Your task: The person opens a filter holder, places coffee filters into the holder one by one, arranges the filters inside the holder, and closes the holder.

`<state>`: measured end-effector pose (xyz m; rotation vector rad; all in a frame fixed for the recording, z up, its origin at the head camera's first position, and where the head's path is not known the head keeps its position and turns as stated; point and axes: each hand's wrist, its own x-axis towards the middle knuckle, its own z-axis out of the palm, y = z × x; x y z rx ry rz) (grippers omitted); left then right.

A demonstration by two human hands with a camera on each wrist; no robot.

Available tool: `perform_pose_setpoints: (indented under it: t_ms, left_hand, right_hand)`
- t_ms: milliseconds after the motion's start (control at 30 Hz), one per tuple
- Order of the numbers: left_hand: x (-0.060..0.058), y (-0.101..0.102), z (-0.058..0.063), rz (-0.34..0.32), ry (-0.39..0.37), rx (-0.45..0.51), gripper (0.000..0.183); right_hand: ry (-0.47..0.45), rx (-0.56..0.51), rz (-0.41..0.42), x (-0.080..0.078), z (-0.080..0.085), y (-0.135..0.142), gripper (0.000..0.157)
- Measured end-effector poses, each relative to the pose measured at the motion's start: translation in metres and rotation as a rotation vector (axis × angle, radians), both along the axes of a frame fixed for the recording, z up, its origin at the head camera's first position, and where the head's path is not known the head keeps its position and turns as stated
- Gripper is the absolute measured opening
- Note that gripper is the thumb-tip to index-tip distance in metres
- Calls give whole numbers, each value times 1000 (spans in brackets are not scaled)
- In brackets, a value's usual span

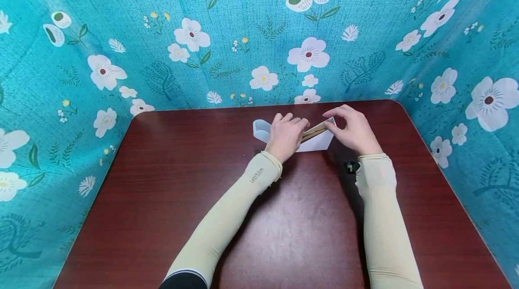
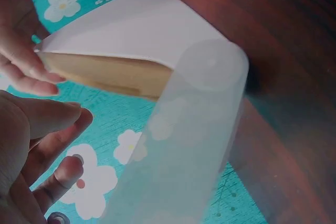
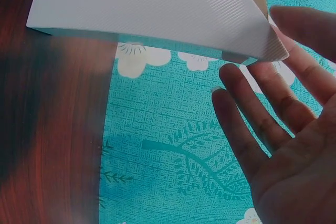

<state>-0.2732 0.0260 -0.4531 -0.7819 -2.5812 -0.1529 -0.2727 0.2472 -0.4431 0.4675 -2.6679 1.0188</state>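
Note:
A white holder [image 1: 314, 143] with slanted ends stands on the table near its back edge; its side looks ridged in the right wrist view. Inside it lies a long, thin brown piece [image 2: 113, 74], kind unclear. A translucent pale part with a rounded end [image 2: 181, 145] sits at the holder's left end. My right hand [image 1: 352, 129] pinches the holder's upper right corner between thumb and fingers. Over the holder's left part is my left hand [image 1: 287, 135], fingers bent loosely. In the left wrist view, its fingertips [image 2: 79, 114] stand apart from the holder with nothing between them.
A small black-and-yellow object [image 1: 352, 167] lies on the dark red-brown table [image 1: 174, 158], beside the right wrist. Blue flowered cloth [image 1: 243, 55] hangs behind the table and along both sides.

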Motion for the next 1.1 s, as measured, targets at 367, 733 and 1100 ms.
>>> perform_pose_setpoints:
  t_ms: [367, 733, 1100]
  left_hand:
    - [3, -42, 23, -66, 1, 135, 21]
    - [1, -116, 16, -115, -234, 373, 69]
    - [-2, -127, -9, -93, -617, 690, 60]
  right_hand:
    - [-122, 23, 2, 4, 0, 11, 48]
    - [-142, 8, -1, 6, -4, 20, 45]
    - [-170, -18, -10, 5, -10, 19, 41]
